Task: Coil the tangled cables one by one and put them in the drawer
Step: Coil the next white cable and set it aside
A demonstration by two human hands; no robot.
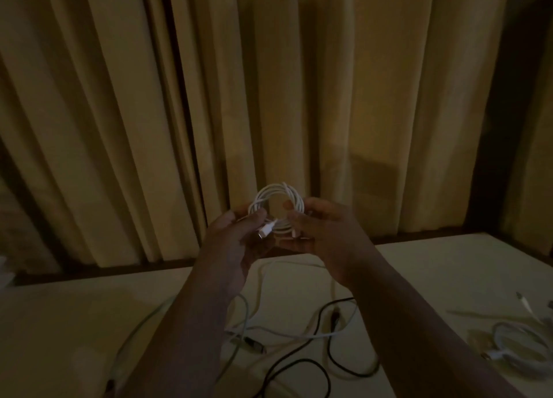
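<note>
Heavy tan curtains (pixel 209 98) in long vertical folds fill the upper part of the dim room, hanging down to a dark ledge behind the table (pixel 449 266). The table is pale and plain, running across the lower part of the view.

On it, below the forearms, lies a loose tangle of cables (pixel 287 332): pale ones looping across each other and a black cable (pixel 326 352) winding through them toward the near edge. Well apart at the right edge sits a separate bundle of white cable (pixel 520 344), partly gathered into rings, with a plug end lying just beyond it.

Both hands are raised above the table in front of the curtains. Between them is a white coiled cable (pixel 278 209), wound into a round ring that faces the camera, its plane roughly upright. The left hand (pixel 236 236) has its grip pinched on the coil's lower left side, thumb over the strands. The right hand (pixel 323 227) has its grip closed on the right side of the ring. A white connector (pixel 265 229) pokes out of the bottom of the coil, pointing down and left toward the left palm.
</note>
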